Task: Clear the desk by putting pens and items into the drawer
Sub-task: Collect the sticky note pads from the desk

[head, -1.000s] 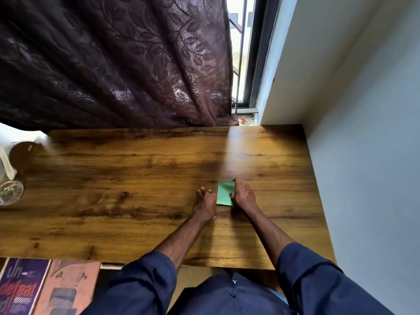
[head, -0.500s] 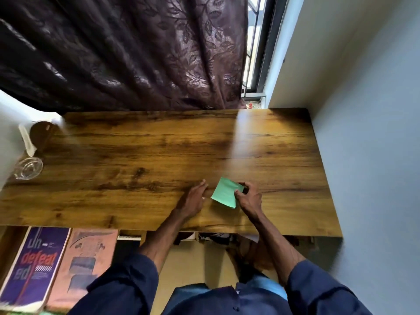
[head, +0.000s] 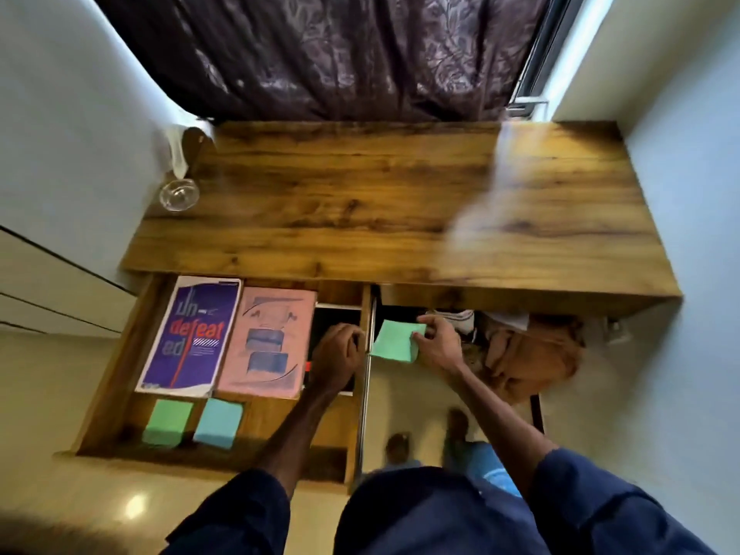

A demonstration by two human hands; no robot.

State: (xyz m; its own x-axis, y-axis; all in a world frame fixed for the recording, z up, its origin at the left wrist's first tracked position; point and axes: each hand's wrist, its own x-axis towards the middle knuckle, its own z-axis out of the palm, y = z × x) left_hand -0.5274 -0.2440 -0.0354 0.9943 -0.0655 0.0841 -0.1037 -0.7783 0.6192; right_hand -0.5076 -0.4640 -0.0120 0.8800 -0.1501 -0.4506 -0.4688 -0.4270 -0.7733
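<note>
While the right hand (head: 437, 345) pinches a green note (head: 395, 340) by its right edge between thumb and curled fingers, the note hangs in the air just right of the open drawer (head: 120, 378), outside it and below the desk's front edge. Left hand (head: 337, 353) is over the drawer's right end, fingers curled onto the top of its right wall, gripping it, as far as the blur allows. Under that hand lies a dark flat thing too hidden to name. Further left in the drawer a pink book (head: 266, 346) and a purple book (head: 188, 334) lie side by side, touching. Nearer the front sit a teal pad (head: 219, 422) and a green pad (head: 168, 422), close together. Right of the hands, under the desk (head: 380, 202), is a heap of brown cloth (head: 532, 354). A glass (head: 179, 194) stands at the desk's far left corner, and a dark curtain (head: 340, 54) hangs behind.
</note>
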